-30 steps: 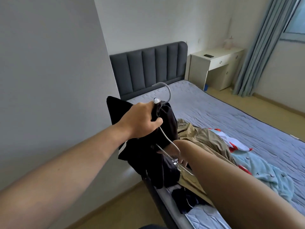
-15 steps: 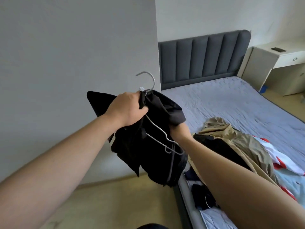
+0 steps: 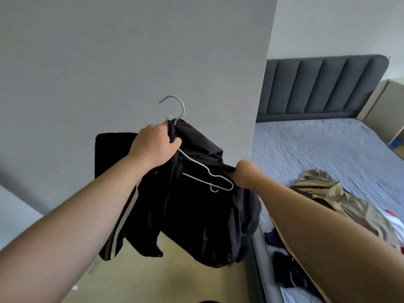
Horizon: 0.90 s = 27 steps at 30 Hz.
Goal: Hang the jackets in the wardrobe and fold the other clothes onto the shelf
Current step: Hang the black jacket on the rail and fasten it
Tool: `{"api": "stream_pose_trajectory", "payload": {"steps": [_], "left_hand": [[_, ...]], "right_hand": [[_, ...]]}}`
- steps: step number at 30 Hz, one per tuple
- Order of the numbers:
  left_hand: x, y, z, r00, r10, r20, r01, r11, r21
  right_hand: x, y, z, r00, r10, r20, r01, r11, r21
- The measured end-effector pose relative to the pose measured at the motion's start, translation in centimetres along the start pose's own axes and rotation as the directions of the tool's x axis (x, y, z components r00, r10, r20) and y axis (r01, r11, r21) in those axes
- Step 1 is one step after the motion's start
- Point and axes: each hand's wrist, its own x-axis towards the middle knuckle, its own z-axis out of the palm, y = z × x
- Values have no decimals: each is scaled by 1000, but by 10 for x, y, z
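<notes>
A big grey wall fills the left of the view, and no wardrobe rail can be made out anywhere, so which way the hook has to travel can't be told. The bed lies off to the right with the other clothes heaped on it. The jacket is held up in the air out front, between both hands, clear of the bed and hanging past its edge. The hanger is laid across it with its long axis slanting from upper left down to lower right, and its right end is left bare outside the fabric, so the jacket is probably not seated properly yet. The hook is pointed up, right above the left hand, which is fisted round the bunched collar and the hanger's neck together. The shoulder fabric is pinched by the right hand, just beside that bare wire end.
</notes>
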Motion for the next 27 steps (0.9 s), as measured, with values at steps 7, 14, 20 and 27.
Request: {"api": "stream_pose_trajectory", "payload": {"steps": [7, 14, 20, 27], "left_hand": [[-66, -69, -43, 965, -253, -69, 253, 967, -13], [-132, -126, -83, 897, -423, -131, 415, 906, -83], [-174, -151, -117, 839, -511, -185, 499, 860, -108], [-223, -161, -143, 749, -633, -196, 645, 764, -1]], "right_hand": [[-30, -58, 45, 995, -74, 62, 47, 934, 355], [-66, -119, 76, 938, -239, 251, -18, 689, 725], [-86, -169, 83, 949, -165, 268, -97, 657, 748], [-89, -235, 95, 912, -411, 14, 346, 785, 513]]}}
